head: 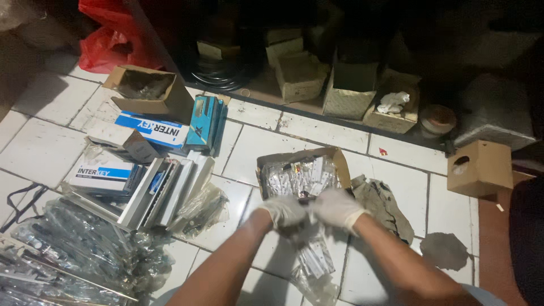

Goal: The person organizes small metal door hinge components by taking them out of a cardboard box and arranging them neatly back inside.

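Both gloved hands, left hand (pixel 285 211) and right hand (pixel 338 207), gripped a clear bag (pixel 313 258) of metal parts at 6 o'clock, below the open box (pixel 300 171). Box looked mostly full; bagged piles (pixel 73 255) at 8 o'clock.

Dim hardware storeroom. White tiled floor (pixel 51 150) crowded with cardboard boxes (pixel 148 89), boxed stock (pixel 153 129) at left, bagged metal fittings (pixel 73 255) lower left.

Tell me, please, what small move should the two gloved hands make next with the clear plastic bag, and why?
Probably lift the plastic bag clear of the open cardboard box: the left hand and right hand both grip its top, while its lower part hangs loose over the tiled floor.
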